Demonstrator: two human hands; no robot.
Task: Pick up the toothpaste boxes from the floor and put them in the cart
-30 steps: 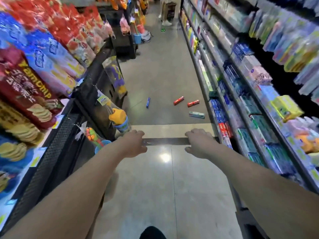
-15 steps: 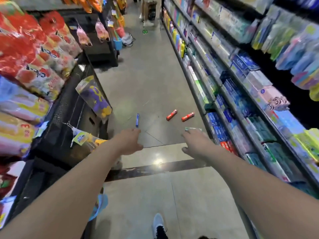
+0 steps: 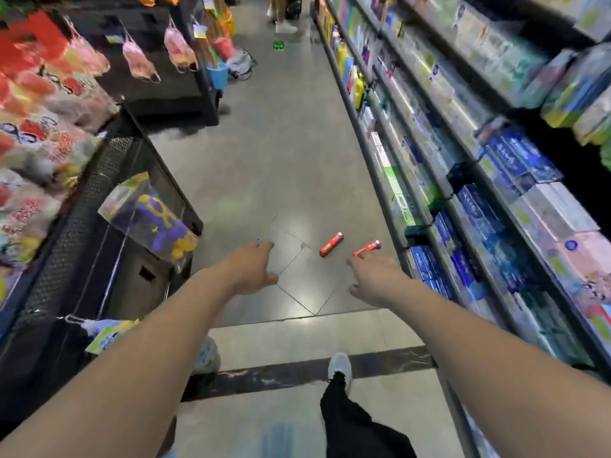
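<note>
We see the toothpaste boxes lying on the floor [image 3: 291, 153] just ahead of our two hands: a red box [image 3: 331, 244] sits between the grips and a little beyond them, a second red box [image 3: 367, 248] pokes out right past the fingertips of our right hand [image 3: 377, 280], and only the blue tip of a third box [image 3: 259, 240] shows over the knuckles of our left hand [image 3: 253, 267]. Neither grip has hold of anything; the left grip's fingers are stretched loosely forward, the right grip's spread and relaxed, both hanging above the floor and not touching a box as far as we can tell. We judge the task barely begun: no box is lifted, and the cart is not in view, so nothing we can see has gone into it. All the picking and carrying is left. Outward from the grips, a dark wire display [image 3: 99, 233] with a hanging purple and yellow toy bag [image 3: 155, 214] stands to the left of the left grip, and toothpaste shelves [image 3: 489, 206] run along the right of the right grip. Far beyond both grips, someone's feet [image 3: 286, 26] stand in the aisle, well clear. Nothing lies between our grips and the boxes.
</note>
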